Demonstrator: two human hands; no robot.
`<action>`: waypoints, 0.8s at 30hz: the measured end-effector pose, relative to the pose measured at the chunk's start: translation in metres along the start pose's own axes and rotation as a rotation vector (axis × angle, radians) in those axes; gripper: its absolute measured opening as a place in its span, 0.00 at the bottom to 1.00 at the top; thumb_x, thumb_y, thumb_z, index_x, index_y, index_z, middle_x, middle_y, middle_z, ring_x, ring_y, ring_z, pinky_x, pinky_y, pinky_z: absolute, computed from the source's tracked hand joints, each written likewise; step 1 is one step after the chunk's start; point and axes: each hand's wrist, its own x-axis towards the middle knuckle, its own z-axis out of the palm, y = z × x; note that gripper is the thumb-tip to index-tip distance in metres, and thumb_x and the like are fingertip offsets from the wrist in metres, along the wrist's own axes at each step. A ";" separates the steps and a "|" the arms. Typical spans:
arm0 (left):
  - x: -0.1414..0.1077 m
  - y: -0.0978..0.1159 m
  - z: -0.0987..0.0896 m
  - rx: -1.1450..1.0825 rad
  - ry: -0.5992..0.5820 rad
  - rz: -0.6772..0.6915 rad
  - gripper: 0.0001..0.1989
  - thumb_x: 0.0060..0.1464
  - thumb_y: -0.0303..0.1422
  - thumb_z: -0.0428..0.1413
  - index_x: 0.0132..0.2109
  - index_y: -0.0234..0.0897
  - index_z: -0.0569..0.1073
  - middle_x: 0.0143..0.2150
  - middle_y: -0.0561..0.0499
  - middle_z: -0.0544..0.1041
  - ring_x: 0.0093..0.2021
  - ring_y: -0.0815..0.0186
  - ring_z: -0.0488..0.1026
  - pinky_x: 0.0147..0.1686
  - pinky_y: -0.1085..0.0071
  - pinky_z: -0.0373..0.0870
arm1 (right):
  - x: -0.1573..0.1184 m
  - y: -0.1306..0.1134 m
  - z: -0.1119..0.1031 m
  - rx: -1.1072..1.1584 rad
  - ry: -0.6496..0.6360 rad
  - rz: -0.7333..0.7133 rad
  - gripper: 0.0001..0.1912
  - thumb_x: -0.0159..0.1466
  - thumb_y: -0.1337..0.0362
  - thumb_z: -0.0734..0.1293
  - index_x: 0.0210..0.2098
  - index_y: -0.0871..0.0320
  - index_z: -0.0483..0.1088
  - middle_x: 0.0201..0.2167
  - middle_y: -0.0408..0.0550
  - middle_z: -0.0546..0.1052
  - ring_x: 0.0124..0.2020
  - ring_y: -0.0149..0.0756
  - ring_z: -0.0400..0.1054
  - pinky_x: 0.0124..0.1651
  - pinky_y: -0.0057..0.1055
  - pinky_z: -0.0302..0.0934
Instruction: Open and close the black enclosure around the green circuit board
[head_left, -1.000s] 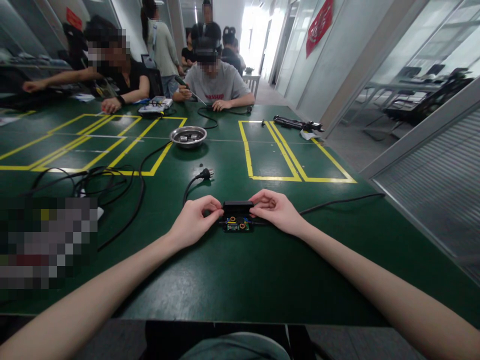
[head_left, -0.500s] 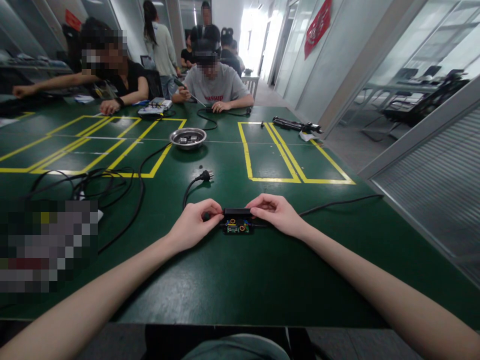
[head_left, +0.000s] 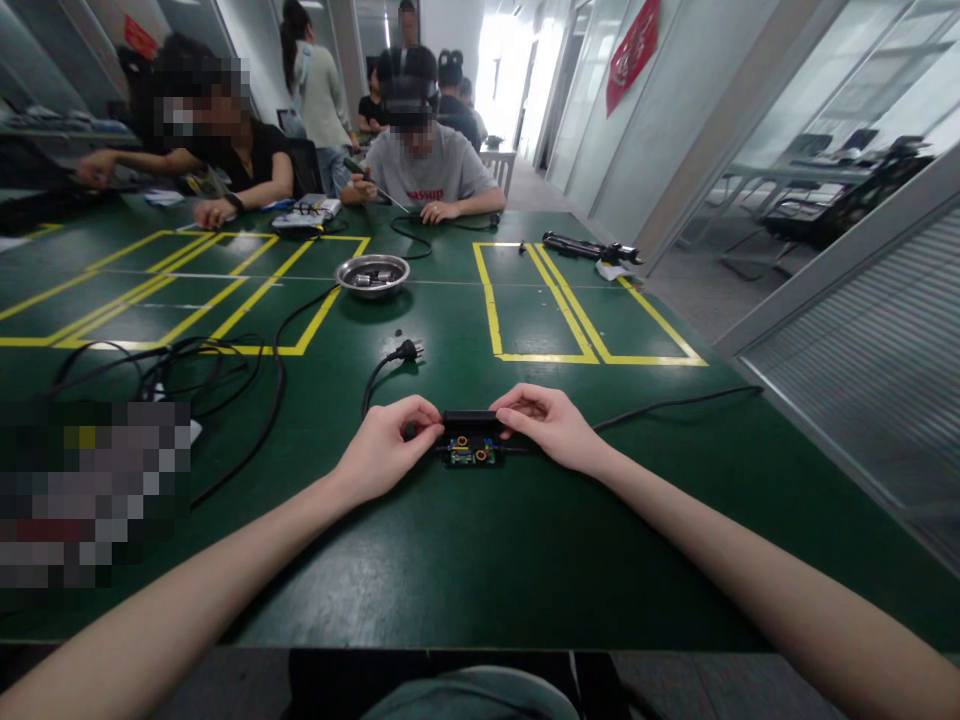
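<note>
A black cover is held by its two ends, tilted up at the far side of a small circuit board. My left hand pinches the cover's left end between thumb and fingers. At the right end, my right hand grips it the same way. Coloured parts and ring-shaped coils show on the board, which lies in a black casing on the green table. A black cable runs off to the right, and a cord with a plug lies beyond my left hand.
A metal bowl with small metal parts stands farther back. Coiled cables and a blurred object lie left. A black tool-like object is at the back right. Across the table, a person holds a screwdriver.
The view has shifted slightly. The cover sits a little higher above the board in both hands. At the back left, a person's outstretched arm has drawn inward.
</note>
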 end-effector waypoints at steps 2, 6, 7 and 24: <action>0.000 -0.001 0.000 -0.003 0.000 0.002 0.07 0.60 0.35 0.56 0.36 0.38 0.75 0.29 0.53 0.81 0.28 0.66 0.75 0.32 0.70 0.71 | 0.000 0.000 0.000 0.006 -0.002 0.001 0.19 0.58 0.47 0.76 0.35 0.58 0.76 0.32 0.46 0.82 0.31 0.35 0.77 0.40 0.36 0.76; 0.000 -0.002 -0.001 -0.025 -0.012 -0.004 0.07 0.59 0.35 0.57 0.36 0.38 0.76 0.29 0.53 0.81 0.28 0.66 0.74 0.31 0.71 0.70 | 0.000 0.002 0.001 0.024 -0.007 0.008 0.19 0.58 0.48 0.76 0.35 0.58 0.77 0.32 0.47 0.81 0.31 0.34 0.77 0.39 0.35 0.76; 0.000 -0.002 -0.001 -0.030 -0.013 -0.005 0.07 0.59 0.36 0.57 0.36 0.38 0.76 0.29 0.53 0.81 0.28 0.66 0.74 0.31 0.71 0.69 | 0.000 0.002 0.001 0.026 -0.005 0.006 0.19 0.58 0.48 0.76 0.35 0.58 0.77 0.32 0.47 0.81 0.30 0.34 0.77 0.39 0.35 0.76; -0.001 -0.002 -0.002 -0.036 -0.051 0.041 0.07 0.59 0.34 0.56 0.37 0.37 0.76 0.30 0.53 0.79 0.28 0.68 0.71 0.30 0.72 0.65 | -0.003 0.001 -0.002 -0.002 -0.024 -0.012 0.17 0.59 0.51 0.76 0.36 0.58 0.77 0.33 0.47 0.82 0.32 0.34 0.77 0.40 0.34 0.75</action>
